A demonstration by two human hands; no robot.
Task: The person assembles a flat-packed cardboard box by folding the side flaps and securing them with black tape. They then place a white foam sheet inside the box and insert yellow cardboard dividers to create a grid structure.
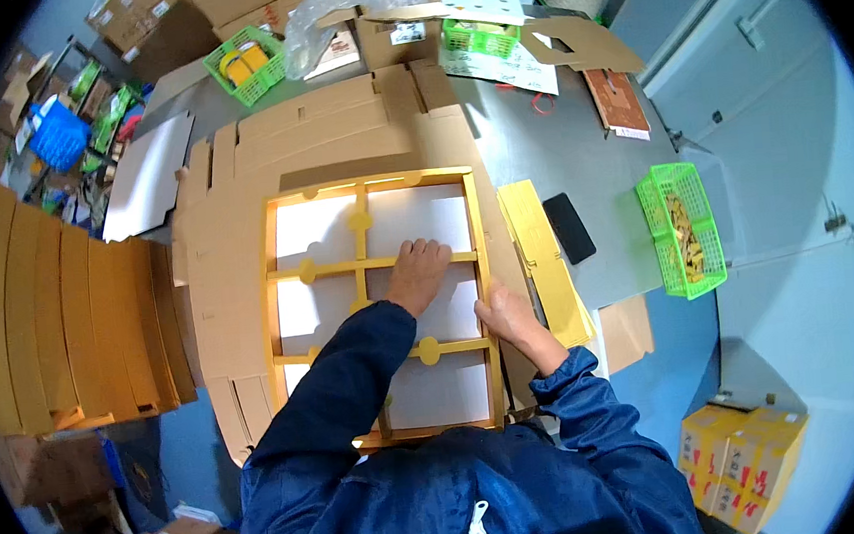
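Observation:
A shallow yellow cardboard box (pixel 277 319) with white-bottomed compartments lies in front of me. Yellow divider strips (pixel 393 350) with round tabs cross inside it. My left hand (pixel 422 275) reaches over the middle of the box, fingers curled down over the upper cross strip and pinching it. At the box's right wall, my right hand (pixel 507 314) is closed round the edge, thumb on top. My left forearm hides part of the lower left compartments.
Flat brown cardboard (pixel 235 312) lies under the box. To the right are stacked yellow strips (pixel 547 268), a black phone (pixel 569 228) and a green basket (pixel 647 211) of small yellow pieces. Folded brown cardboard pieces (pixel 80 324) stand at left. A green basket (pixel 272 76) holds yellow tape behind.

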